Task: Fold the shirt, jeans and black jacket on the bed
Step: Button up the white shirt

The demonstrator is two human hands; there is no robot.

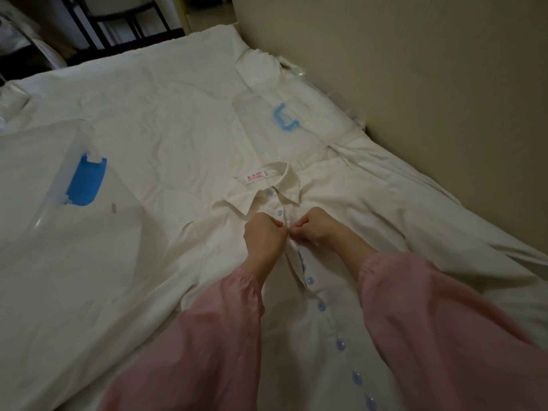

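A white shirt [332, 221] with pale blue buttons lies face up on the bed [148, 120], collar toward the far end. My left hand [262, 237] pinches the left edge of the button placket just below the collar. My right hand [315, 225] pinches the right edge at the same spot, fingertips almost meeting the left hand's. Both arms wear pink sleeves. Below the hands the placket is buttoned down its length. No jeans or black jacket are in view.
A clear plastic storage lid with a blue latch [86, 180] lies on the bed at the left. A clear container with a light blue clip [283, 118] sits at the far right by the beige wall [444, 84]. Dark chair legs [118, 22] stand beyond the bed.
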